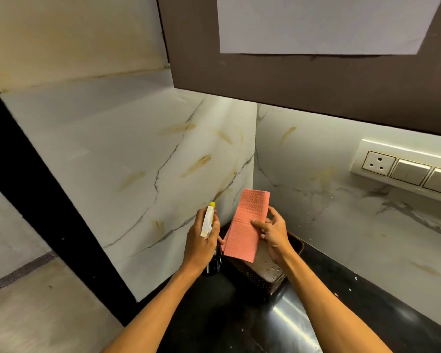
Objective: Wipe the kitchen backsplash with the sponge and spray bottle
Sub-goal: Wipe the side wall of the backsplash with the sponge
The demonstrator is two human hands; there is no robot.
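**Bottle and sponge raised at the corner; wall not yet wiped**

Fingers of my left hand: curled round the neck of the dark spray bottle with a white trigger head and yellow nozzle. Whether one sits on the trigger, I cannot tell.

Fingers of my right hand: thumb on the front face and the others behind, pinching the flat salmon-pink dimpled sponge sheet at its right edge.

Sponge position: upright in the air between my hands. It is in front of the corner and above a brown perforated basket on the glossy black tabletop. It is not touching the wall.

Sponge appearance: thin, with fold creases across it, more cloth than block. No wet patches that I can make out.

Method note (judgement):
- Aim the nozzle at the white marble-look backsplash with grey and ochre veins, mist lightly, then wipe.
- Fold the sheet along its creases and back it with a flat palm for even pressure.
- Use overlapping strokes from the top down and work into the corner seam.
- Keep spray off the cream socket-and-switch panel on the right wall, and wipe around it with a barely damp sheet.

Ochre streaks: stain or pattern, undetermined.
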